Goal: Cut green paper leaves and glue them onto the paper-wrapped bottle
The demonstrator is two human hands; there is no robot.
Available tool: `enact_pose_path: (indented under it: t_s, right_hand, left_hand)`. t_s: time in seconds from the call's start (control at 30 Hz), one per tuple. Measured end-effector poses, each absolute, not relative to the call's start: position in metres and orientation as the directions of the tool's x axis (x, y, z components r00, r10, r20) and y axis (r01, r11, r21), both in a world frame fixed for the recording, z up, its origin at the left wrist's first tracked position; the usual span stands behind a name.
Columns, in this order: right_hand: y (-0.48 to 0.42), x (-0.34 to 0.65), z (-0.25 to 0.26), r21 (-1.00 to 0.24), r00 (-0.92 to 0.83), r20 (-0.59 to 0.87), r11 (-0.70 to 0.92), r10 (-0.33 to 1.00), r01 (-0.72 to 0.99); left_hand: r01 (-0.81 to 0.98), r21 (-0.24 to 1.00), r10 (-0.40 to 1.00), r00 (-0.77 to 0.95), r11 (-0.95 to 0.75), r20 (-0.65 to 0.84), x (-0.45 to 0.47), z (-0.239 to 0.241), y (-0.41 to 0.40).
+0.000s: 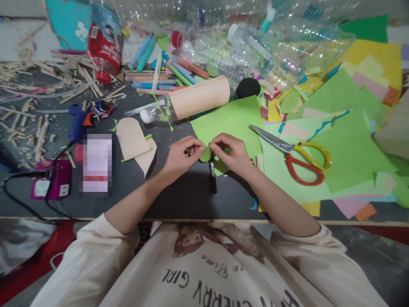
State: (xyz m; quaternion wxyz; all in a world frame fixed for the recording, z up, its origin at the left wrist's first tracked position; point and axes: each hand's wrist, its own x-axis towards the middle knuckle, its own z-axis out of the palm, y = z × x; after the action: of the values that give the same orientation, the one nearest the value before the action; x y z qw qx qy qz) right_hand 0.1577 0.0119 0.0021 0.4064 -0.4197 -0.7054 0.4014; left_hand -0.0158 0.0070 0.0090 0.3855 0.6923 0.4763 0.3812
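My left hand [181,155] and my right hand [230,152] meet over the dark table [179,200], fingers pinched on a small rounded green paper piece [205,154] held between them. A black pen [212,178] lies on the table just below the piece. Behind my hands lies a green paper sheet [228,121]. Scissors with yellow and red handles [298,155] rest to the right of my right hand. A plastic bottle wrapped in peach paper [191,102] lies on its side further back.
Peach paper cut-outs [136,143] lie left of my hands, with a blue glue gun [77,121] and its cable beyond. Wooden sticks [38,94] litter the far left. Markers, clear bottles [281,47] and coloured paper sheets [348,145] fill the back and right.
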Motion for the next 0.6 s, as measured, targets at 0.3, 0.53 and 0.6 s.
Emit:
enact_pose_path:
  t_s: [0.3,0.53,0.6]
  right_hand:
    - [0.013,0.164,0.0023,-0.965,-0.281,0.137,0.192,0.95,0.179]
    - [0.0127,0.1606,0.0033,-0.972,-0.244,0.081,0.131,0.966,0.197]
    - [0.0128,0.1594,0.0034,-0.979,-0.23,0.097,0.135,0.968,0.155]
  left_hand:
    - [0.341,0.924,0.976,0.188,-0.172,0.113,-0.0174,0.0115,0.0069]
    - [0.295,0.952,0.982,0.189,-0.081,0.025,-0.017,0.012,0.0061]
    - [0.28,0.958,0.982,0.189,-0.067,0.013,-0.0168,0.0111,0.0057]
